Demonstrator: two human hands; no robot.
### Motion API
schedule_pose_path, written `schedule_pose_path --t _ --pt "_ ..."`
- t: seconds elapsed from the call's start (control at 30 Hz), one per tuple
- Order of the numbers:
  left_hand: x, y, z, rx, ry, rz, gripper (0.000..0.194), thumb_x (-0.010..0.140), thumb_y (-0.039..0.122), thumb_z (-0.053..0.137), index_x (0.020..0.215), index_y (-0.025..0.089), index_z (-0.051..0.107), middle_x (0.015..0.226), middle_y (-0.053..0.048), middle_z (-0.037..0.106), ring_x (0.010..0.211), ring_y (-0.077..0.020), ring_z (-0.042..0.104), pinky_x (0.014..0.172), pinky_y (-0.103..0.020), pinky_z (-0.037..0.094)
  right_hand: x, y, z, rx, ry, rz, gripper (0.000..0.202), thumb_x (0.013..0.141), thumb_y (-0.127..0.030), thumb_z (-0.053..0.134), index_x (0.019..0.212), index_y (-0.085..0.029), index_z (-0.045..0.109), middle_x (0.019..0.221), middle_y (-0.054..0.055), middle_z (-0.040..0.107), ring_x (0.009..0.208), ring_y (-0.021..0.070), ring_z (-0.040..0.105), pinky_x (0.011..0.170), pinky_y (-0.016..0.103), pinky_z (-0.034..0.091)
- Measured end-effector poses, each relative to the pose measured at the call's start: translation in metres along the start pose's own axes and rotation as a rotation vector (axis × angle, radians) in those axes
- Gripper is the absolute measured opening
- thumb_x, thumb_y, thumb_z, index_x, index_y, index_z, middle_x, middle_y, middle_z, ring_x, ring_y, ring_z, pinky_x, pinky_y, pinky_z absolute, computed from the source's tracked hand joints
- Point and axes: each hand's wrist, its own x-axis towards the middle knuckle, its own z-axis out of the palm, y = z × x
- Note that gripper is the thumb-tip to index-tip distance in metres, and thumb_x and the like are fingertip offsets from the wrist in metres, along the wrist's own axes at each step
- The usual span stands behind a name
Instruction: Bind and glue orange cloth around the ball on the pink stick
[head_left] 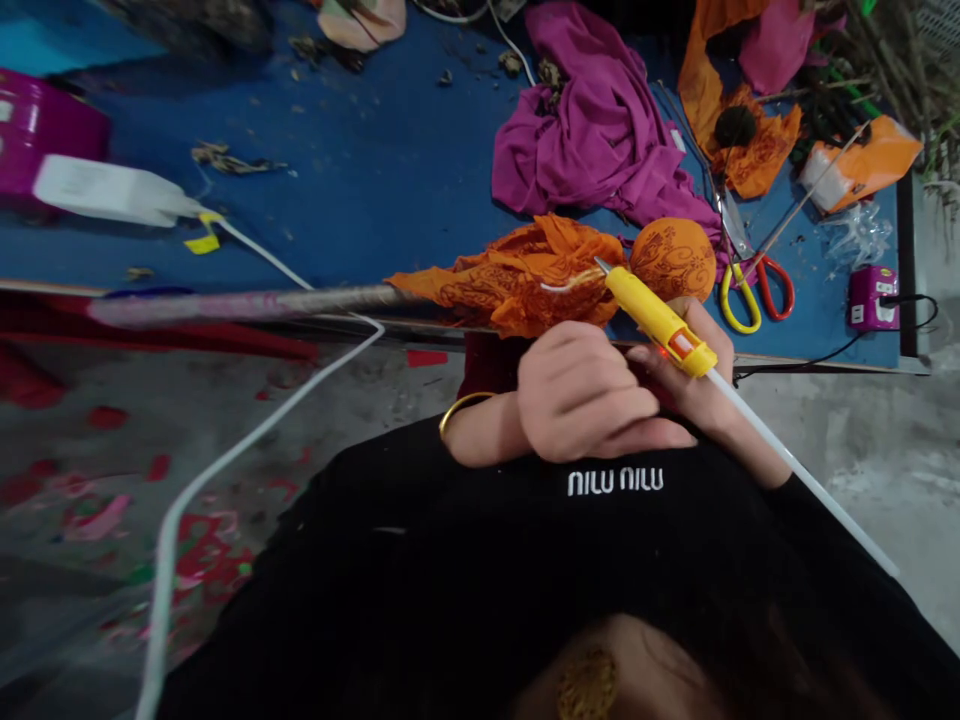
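My right hand (pixel 709 375) is wrapped round a yellow glue gun (pixel 652 312), with a long white glue stick (pixel 795 450) running out of its back. A small red light shows on the gun, and its metal tip points at orange patterned cloth (pixel 540 265). A pale strand lies on the cloth by the tip. The cloth is bunched at the end of a silvery pole (pixel 315 302) along the table's front edge. My left hand (pixel 585 395), with a gold bangle, is closed below the cloth; what it holds, if anything, is hidden. Beside the tip is an orange patterned ball (pixel 675 258).
On the blue table (pixel 360 170) lie crumpled purple cloth (pixel 585 120), scissors (pixel 739 260) with yellow and red handles, and an orange packet (pixel 862 165). A purple power block (pixel 874 298) sits at the right. A white cable (pixel 247 450) hangs past the front edge at the left.
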Motion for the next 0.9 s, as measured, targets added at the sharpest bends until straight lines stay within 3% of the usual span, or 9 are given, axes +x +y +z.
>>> schedule_pose_path --t 0.07,0.13,0.2,0.3,0.37,0.5,0.6,0.7,0.9 --pt "0.002 -0.010 -0.001 0.038 0.094 0.037 0.046 0.091 0.057 0.076 0.063 0.024 0.062 0.056 0.003 0.055 0.055 -0.0121 0.051 0.057 -0.030 0.043 0.002 -0.003 -0.001 0.058 0.016 -0.005 0.039 0.082 -0.058 0.080 0.089 -0.026 0.059 0.080 -0.004 0.060 0.071 0.0144 0.054 0.067 0.032 0.046" --pt "0.002 -0.019 0.004 -0.028 0.196 -0.130 0.051 0.094 0.061 0.071 0.062 0.022 0.060 0.056 0.002 0.055 0.053 -0.0117 0.049 0.055 -0.029 0.041 0.005 -0.007 -0.002 0.119 0.038 -0.021 0.042 0.082 -0.063 0.078 0.091 -0.027 0.060 0.081 -0.002 0.063 0.074 0.0160 0.058 0.068 0.033 0.050" --pt "0.003 -0.025 0.013 -0.155 0.254 -0.318 0.052 0.084 0.069 0.078 0.068 0.021 0.063 0.065 0.000 0.062 0.061 -0.0131 0.055 0.063 -0.029 0.048 0.009 -0.010 -0.001 0.158 0.064 -0.049 0.045 0.084 -0.070 0.074 0.095 -0.027 0.062 0.088 0.001 0.066 0.082 0.0188 0.063 0.076 0.036 0.056" --pt "0.006 -0.031 0.024 -0.437 0.196 -0.495 0.059 0.064 0.069 0.093 0.085 0.020 0.069 0.086 -0.004 0.071 0.082 -0.0182 0.066 0.079 -0.032 0.056 0.015 -0.008 0.003 0.168 0.090 -0.097 0.051 0.085 -0.077 0.067 0.098 -0.028 0.064 0.097 0.006 0.068 0.099 0.0243 0.067 0.094 0.045 0.059" --pt "0.009 -0.033 0.029 -0.613 0.094 -0.566 0.060 0.062 0.063 0.097 0.091 0.019 0.070 0.092 -0.006 0.073 0.088 -0.0199 0.068 0.084 -0.033 0.058 0.019 -0.005 0.006 0.157 0.107 -0.105 0.051 0.085 -0.078 0.065 0.097 -0.028 0.066 0.096 0.007 0.068 0.107 0.0275 0.067 0.102 0.051 0.058" --pt "0.016 -0.032 0.036 -0.781 -0.024 -0.580 0.050 0.069 0.059 0.094 0.087 0.018 0.072 0.092 -0.006 0.075 0.089 -0.0210 0.070 0.087 -0.035 0.058 0.023 0.001 0.010 0.158 0.133 -0.057 0.051 0.086 -0.077 0.064 0.098 -0.028 0.068 0.093 0.008 0.069 0.105 0.0284 0.069 0.102 0.053 0.060" --pt "0.020 -0.031 0.038 -0.768 -0.035 -0.556 0.046 0.073 0.059 0.091 0.083 0.018 0.072 0.093 -0.006 0.076 0.090 -0.0204 0.069 0.088 -0.034 0.057 0.023 0.003 0.007 0.228 0.104 -0.022 0.056 0.082 -0.080 0.067 0.103 -0.027 0.069 0.093 0.006 0.070 0.100 0.0262 0.071 0.099 0.050 0.063" --pt "0.023 -0.031 0.039 -0.752 -0.037 -0.578 0.048 0.082 0.065 0.082 0.086 0.018 0.072 0.085 -0.004 0.074 0.080 -0.0172 0.067 0.078 -0.031 0.057 0.023 0.003 0.000 0.283 0.037 -0.024 0.055 0.079 -0.075 0.074 0.105 -0.027 0.071 0.088 0.004 0.069 0.094 0.0243 0.072 0.099 0.047 0.064" --pt "0.027 -0.028 0.042 -0.901 -0.056 -0.608 0.057 0.083 0.076 0.073 0.093 0.020 0.071 0.087 -0.007 0.074 0.085 -0.0226 0.071 0.083 -0.038 0.062 0.018 0.007 -0.004 0.244 0.054 -0.025 0.044 0.091 -0.069 0.065 0.103 -0.027 0.072 0.076 0.001 0.063 0.087 0.0221 0.070 0.080 0.041 0.066"
